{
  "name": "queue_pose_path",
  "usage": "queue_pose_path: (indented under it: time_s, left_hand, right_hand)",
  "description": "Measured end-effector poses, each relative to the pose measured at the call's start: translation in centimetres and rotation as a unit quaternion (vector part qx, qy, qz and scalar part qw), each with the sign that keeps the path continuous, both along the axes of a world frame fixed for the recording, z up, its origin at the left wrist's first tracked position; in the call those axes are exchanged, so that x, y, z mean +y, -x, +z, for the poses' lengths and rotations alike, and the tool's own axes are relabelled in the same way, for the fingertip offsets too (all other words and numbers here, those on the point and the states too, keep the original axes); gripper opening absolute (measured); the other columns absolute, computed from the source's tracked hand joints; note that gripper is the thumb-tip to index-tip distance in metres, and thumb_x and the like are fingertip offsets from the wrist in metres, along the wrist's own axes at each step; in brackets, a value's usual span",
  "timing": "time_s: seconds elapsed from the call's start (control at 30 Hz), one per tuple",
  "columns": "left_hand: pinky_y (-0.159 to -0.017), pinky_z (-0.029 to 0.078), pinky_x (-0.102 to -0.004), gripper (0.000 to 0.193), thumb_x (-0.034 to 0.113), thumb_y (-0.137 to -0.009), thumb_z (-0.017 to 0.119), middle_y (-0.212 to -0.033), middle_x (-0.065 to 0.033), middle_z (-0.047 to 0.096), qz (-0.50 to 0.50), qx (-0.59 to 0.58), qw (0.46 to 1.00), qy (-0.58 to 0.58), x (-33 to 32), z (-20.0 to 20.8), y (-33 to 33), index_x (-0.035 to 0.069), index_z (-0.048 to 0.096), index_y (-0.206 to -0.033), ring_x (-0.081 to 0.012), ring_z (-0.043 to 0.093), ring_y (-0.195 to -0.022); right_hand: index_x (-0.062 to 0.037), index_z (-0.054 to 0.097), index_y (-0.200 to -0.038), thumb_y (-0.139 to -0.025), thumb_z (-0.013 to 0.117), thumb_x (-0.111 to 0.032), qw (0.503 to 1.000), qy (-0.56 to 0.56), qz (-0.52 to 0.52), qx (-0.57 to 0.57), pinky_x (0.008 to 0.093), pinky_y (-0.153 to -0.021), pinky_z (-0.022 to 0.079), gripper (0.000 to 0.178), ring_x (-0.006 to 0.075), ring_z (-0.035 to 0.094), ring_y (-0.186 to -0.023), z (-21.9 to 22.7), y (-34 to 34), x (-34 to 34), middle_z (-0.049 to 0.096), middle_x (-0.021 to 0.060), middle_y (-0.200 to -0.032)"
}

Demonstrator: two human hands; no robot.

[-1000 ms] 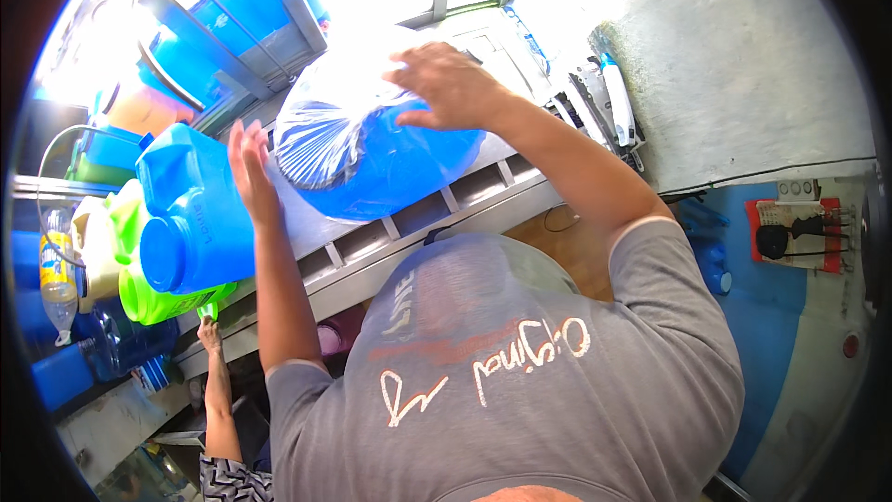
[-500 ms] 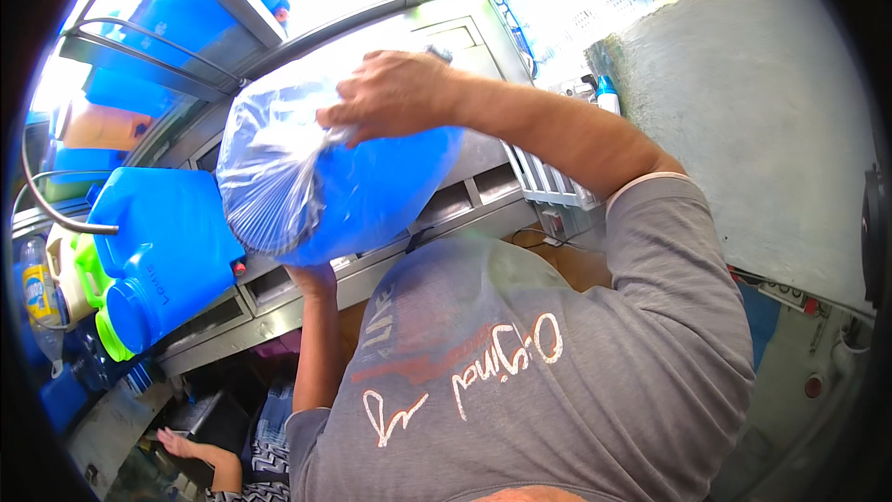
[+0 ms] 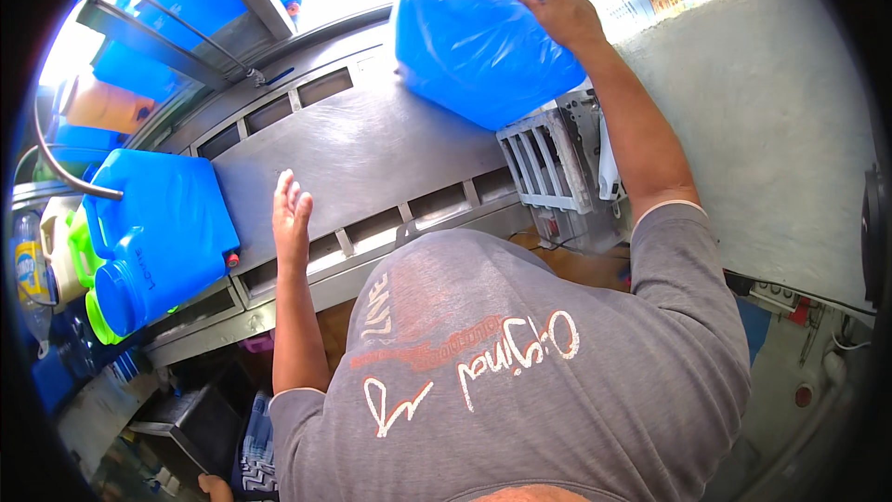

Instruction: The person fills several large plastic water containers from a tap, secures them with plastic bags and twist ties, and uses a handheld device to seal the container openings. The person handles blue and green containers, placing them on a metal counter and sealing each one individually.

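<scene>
My right hand (image 3: 569, 17) is closed on the upper right edge of a blue water container (image 3: 488, 51) wrapped in clear plastic. The wrapped container is tilted at the far right end of the steel counter (image 3: 358, 144); whether it rests on anything cannot be told. Gathered plastic shows along its top. Over the counter's near left part, my left hand (image 3: 292, 221) holds nothing, its fingers stretched out and apart. Nearest to that hand lies another blue water container (image 3: 167, 232), unwrapped, with a round cap and a small red tap.
A curved metal pipe (image 3: 56, 167) reaches over the left container. Green and cream jugs and a plastic bottle (image 3: 31, 270) crowd the far left. A grey slatted appliance (image 3: 548, 163) stands right of the counter. Part of another person's hand (image 3: 216, 488) shows at the lower left.
The wrapped container has moved right and away from me, with my right hand still on it. My left hand has come off it. The other person's arm has mostly left view.
</scene>
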State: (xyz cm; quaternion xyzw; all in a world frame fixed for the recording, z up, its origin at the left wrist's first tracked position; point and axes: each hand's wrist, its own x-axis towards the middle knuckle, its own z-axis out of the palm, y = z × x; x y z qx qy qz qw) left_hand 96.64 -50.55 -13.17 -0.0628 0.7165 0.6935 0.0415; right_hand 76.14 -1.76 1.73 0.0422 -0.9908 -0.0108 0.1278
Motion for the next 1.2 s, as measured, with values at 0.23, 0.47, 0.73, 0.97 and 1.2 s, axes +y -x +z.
queue_pose_path:
  time_s: [0.23,0.47,0.73,0.97,1.2]
  left_hand:
    - [-0.111,0.036,-0.0382,0.069,0.025,-0.092,0.07,-0.148,-0.0149,0.041,0.051,-0.119,0.992,-0.003,-5.8,-4.2,-8.7,0.0,0.037,-0.147,-0.0299,0.04,-0.137]
    - [-0.108,0.04,-0.0389,0.065,0.021,-0.09,0.07,-0.145,-0.0143,0.045,0.065,-0.156,0.986,0.0,-10.3,-5.3,-10.8,0.003,0.041,-0.145,-0.0295,0.044,-0.134]
    - [-0.105,0.042,-0.0372,0.066,0.025,-0.088,0.073,-0.138,-0.0177,0.05,0.062,-0.19,0.979,0.041,-13.4,-7.5,-8.8,0.005,0.044,-0.144,-0.028,0.047,-0.13]
    - [-0.105,0.042,-0.038,0.068,0.028,-0.087,0.073,-0.139,-0.0159,0.051,0.021,-0.208,0.974,0.082,-13.3,-8.3,-7.3,0.005,0.045,-0.144,-0.0283,0.048,-0.129]
    - [-0.104,0.043,-0.0392,0.069,0.03,-0.085,0.074,-0.14,-0.0141,0.052,-0.021,-0.201,0.972,0.121,-11.3,-8.0,-4.7,0.006,0.046,-0.143,-0.0294,0.05,-0.128]
  right_hand:
    - [-0.0103,0.055,-0.13,-0.097,0.048,-0.048,0.974,0.02,-0.223,-0.027,0.0483,-0.093,0.05,0.051,0.0392,0.065,-0.109,0.0,3.7,2.8,0.069,0.0215,-0.113]
    - [-0.0113,0.054,-0.131,-0.095,0.05,-0.048,0.946,0.035,-0.318,-0.045,0.0466,-0.098,0.048,0.051,0.0374,0.062,-0.116,0.8,4.4,3.0,0.064,0.0203,-0.125]
    - [-0.0137,0.052,-0.136,-0.094,0.054,-0.048,0.948,0.041,-0.312,-0.04,0.0459,-0.099,0.047,0.054,0.0367,0.061,-0.118,0.5,4.8,2.2,0.064,0.0191,-0.127]
    - [-0.0167,0.052,-0.139,-0.094,0.055,-0.048,0.955,0.032,-0.293,-0.025,0.0452,-0.1,0.047,0.055,0.0362,0.06,-0.119,0.7,4.5,4.0,0.064,0.018,-0.127]
    - [-0.0163,0.052,-0.14,-0.093,0.055,-0.051,0.958,0.051,-0.281,-0.03,0.0445,-0.102,0.045,0.059,0.0367,0.059,-0.121,0.4,5.5,4.6,0.062,0.0194,-0.129]
